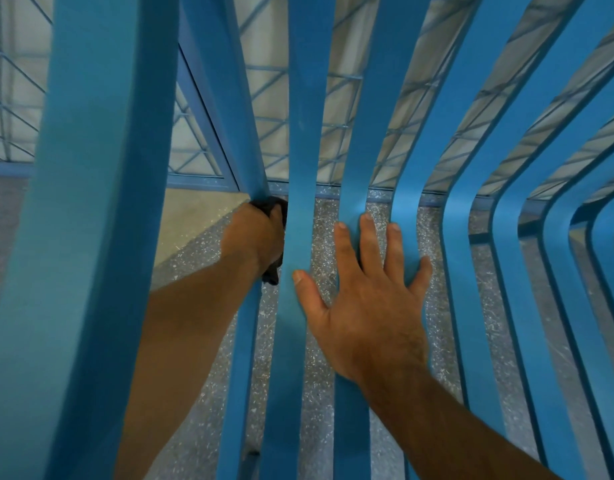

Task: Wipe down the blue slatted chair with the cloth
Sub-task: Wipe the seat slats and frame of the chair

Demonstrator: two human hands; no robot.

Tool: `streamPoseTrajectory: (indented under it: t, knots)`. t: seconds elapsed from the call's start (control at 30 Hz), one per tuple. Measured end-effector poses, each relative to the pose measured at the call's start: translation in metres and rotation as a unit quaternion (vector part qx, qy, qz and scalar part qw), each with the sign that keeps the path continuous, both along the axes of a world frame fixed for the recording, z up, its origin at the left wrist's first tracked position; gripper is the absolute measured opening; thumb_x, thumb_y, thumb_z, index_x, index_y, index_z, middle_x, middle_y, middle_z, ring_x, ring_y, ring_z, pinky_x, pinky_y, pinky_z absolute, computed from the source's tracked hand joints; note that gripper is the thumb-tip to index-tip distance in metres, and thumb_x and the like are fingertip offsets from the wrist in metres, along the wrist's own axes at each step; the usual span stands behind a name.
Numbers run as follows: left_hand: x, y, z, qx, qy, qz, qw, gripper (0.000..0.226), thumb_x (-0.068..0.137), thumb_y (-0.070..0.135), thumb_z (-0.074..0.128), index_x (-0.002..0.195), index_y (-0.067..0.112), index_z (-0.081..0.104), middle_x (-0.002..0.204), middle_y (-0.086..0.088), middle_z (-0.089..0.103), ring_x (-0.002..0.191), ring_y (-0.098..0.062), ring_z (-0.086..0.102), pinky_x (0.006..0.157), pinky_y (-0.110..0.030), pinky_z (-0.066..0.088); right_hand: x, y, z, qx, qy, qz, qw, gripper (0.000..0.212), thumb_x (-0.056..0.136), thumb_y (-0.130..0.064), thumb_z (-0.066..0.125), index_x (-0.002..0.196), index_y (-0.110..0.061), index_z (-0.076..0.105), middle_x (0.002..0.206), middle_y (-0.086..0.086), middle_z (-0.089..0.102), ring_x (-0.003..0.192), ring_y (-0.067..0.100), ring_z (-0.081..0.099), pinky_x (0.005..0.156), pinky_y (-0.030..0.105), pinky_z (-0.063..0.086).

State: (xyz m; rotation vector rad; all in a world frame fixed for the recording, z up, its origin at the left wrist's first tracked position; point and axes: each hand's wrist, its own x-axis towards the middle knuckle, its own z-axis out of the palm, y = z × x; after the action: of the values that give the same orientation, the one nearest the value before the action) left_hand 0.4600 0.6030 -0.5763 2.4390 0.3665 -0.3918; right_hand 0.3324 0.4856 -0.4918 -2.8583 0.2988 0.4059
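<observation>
The blue slatted chair (471, 168) fills the view, its curved slats running from the backrest down into the seat. My left hand (255, 233) grips a dark cloth (276, 206) and holds it against a slat at the left, near the bend between back and seat. Most of the cloth is hidden inside the fist. My right hand (364, 299) lies flat with spread fingers across two or three middle slats at the seat bend. A broad blue armrest or frame piece (83, 202) crosses the left foreground.
Speckled grey floor (433, 341) shows through the gaps between slats. Behind the chair stands a blue wire-grid fence (18, 98) with a pale surface behind it, on a blue base rail (201, 181).
</observation>
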Motion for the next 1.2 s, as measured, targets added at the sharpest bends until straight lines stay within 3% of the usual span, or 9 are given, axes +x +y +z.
streamPoseTrajectory:
  t: [0.2, 0.33, 0.47, 0.53, 0.63, 0.77, 0.9, 1.03, 1.2]
  knots:
    - [-0.009, 0.004, -0.006, 0.003, -0.021, -0.018, 1.0, 0.036, 0.098, 0.042, 0.047, 0.112, 0.01, 0.049, 0.094, -0.004, 0.06, 0.07, -0.013, 0.055, 0.054, -0.027, 0.042, -0.001, 0.002, -0.001, 0.004, -0.021, -0.008, 1.0, 0.08, 0.091, -0.074, 0.01, 0.156, -0.029, 0.001, 0.164, 0.001, -0.011, 0.149, 0.027, -0.018, 0.114, 0.065, -0.006]
    - [-0.041, 0.004, -0.024, 0.123, -0.073, -0.103, 0.984, 0.071, 0.094, 0.015, 0.058, 0.146, -0.005, 0.014, 0.135, -0.028, 0.039, 0.109, -0.037, 0.055, 0.078, -0.044, 0.057, 0.0, 0.001, -0.001, 0.0, 0.0, 0.0, 1.0, 0.079, 0.09, -0.075, 0.006, 0.154, -0.03, -0.007, 0.162, 0.0, -0.019, 0.147, 0.027, -0.024, 0.114, 0.064, -0.01]
    - [-0.011, 0.001, -0.01, 0.03, -0.021, -0.025, 0.999, 0.026, 0.098, 0.032, 0.051, 0.106, 0.008, 0.045, 0.099, -0.004, 0.06, 0.076, -0.017, 0.057, 0.061, -0.028, 0.046, -0.001, 0.001, 0.0, 0.007, -0.009, -0.001, 1.0, 0.079, 0.091, -0.074, 0.008, 0.155, -0.029, -0.004, 0.163, 0.001, -0.018, 0.147, 0.027, -0.023, 0.114, 0.064, -0.009]
    - [0.007, 0.006, -0.011, -0.042, 0.029, 0.023, 0.998, 0.028, 0.096, 0.037, 0.055, 0.093, 0.01, 0.053, 0.08, 0.002, 0.059, 0.061, -0.01, 0.054, 0.049, -0.021, 0.04, -0.001, 0.0, 0.0, 0.007, -0.007, -0.001, 1.0, 0.079, 0.091, -0.074, 0.008, 0.155, -0.029, -0.005, 0.163, 0.0, -0.018, 0.147, 0.027, -0.024, 0.114, 0.064, -0.009]
    - [0.015, 0.015, -0.014, -0.156, 0.085, 0.072, 0.981, 0.04, 0.089, 0.044, 0.062, 0.1, 0.005, 0.066, 0.083, -0.002, 0.07, 0.067, -0.014, 0.066, 0.053, -0.023, 0.052, -0.001, 0.0, -0.001, 0.003, -0.009, 0.002, 1.0, 0.079, 0.091, -0.074, 0.008, 0.155, -0.029, -0.005, 0.163, 0.001, -0.017, 0.147, 0.027, -0.024, 0.114, 0.065, -0.009]
    - [0.002, 0.002, -0.009, 0.005, 0.012, 0.004, 1.0, 0.021, 0.099, 0.033, 0.05, 0.103, 0.013, 0.051, 0.077, 0.006, 0.054, 0.062, -0.006, 0.052, 0.046, -0.017, 0.036, -0.001, 0.001, -0.003, 0.004, -0.017, -0.002, 1.0, 0.08, 0.091, -0.075, 0.009, 0.156, -0.029, 0.0, 0.164, 0.001, -0.013, 0.148, 0.028, -0.02, 0.114, 0.066, -0.005]
    - [-0.014, -0.001, -0.018, 0.12, -0.068, -0.096, 0.986, 0.036, 0.1, 0.018, 0.038, 0.128, -0.004, 0.039, 0.111, -0.018, 0.053, 0.096, -0.029, 0.059, 0.075, -0.036, 0.052, -0.001, 0.002, -0.004, 0.001, -0.017, -0.003, 1.0, 0.081, 0.09, -0.075, 0.009, 0.155, -0.028, 0.002, 0.164, 0.001, -0.01, 0.148, 0.028, -0.018, 0.114, 0.066, -0.004]
    - [-0.002, 0.002, -0.011, -0.024, 0.013, 0.009, 1.0, 0.027, 0.099, 0.038, 0.049, 0.106, 0.012, 0.046, 0.086, 0.004, 0.057, 0.066, -0.009, 0.052, 0.054, -0.02, 0.04, 0.0, 0.001, -0.003, -0.001, -0.013, -0.003, 1.0, 0.081, 0.09, -0.075, 0.009, 0.156, -0.028, 0.002, 0.164, 0.001, -0.01, 0.149, 0.028, -0.018, 0.114, 0.065, -0.003]
    - [0.011, 0.013, -0.015, -0.1, 0.05, 0.031, 0.993, 0.042, 0.093, 0.05, 0.052, 0.105, 0.011, 0.064, 0.09, -0.003, 0.07, 0.064, -0.008, 0.061, 0.047, -0.02, 0.04, 0.001, 0.001, -0.002, 0.0, -0.008, -0.005, 1.0, 0.081, 0.089, -0.075, 0.006, 0.155, -0.03, -0.004, 0.162, -0.001, -0.019, 0.147, 0.027, -0.024, 0.113, 0.063, -0.011]
